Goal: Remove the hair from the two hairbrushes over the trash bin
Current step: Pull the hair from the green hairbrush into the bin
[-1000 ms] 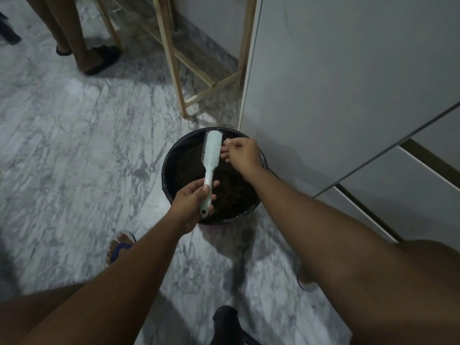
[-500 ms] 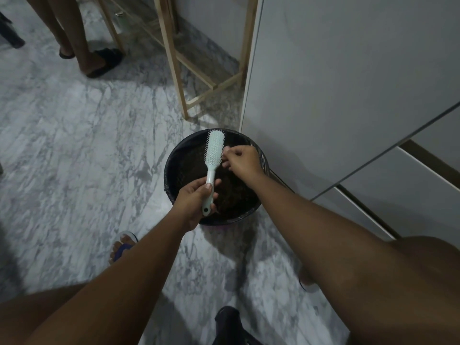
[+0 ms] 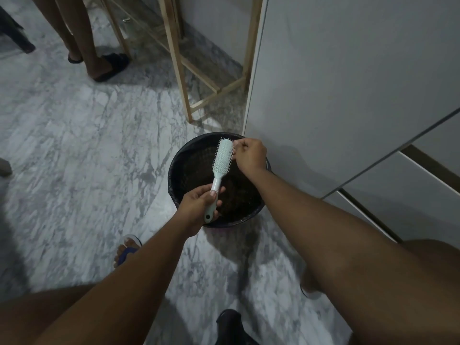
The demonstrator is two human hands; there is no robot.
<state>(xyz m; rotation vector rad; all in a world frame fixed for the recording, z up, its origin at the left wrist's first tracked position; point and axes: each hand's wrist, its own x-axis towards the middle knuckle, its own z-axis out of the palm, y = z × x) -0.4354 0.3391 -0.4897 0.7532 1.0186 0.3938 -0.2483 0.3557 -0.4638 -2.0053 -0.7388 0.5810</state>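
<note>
My left hand (image 3: 199,204) grips the handle of a pale mint hairbrush (image 3: 222,158), which is held head-up over a round black trash bin (image 3: 174,175) lined with a dark bag. My right hand (image 3: 250,155) is at the right edge of the brush head, fingertips pinched together at the bristles near the top. Whether hair is caught between those fingers is too small to tell. Only one hairbrush is in view.
The bin stands on a grey marble floor against a white cabinet (image 3: 348,83). A wooden rack (image 3: 181,78) stands behind it. Another person's legs in dark sandals (image 3: 109,67) are at the top left. A dark object (image 3: 231,324) lies at the bottom edge by my feet.
My right hand has moved from the middle of the brush head up to its top right edge. The brush head has tilted slightly to the right.
</note>
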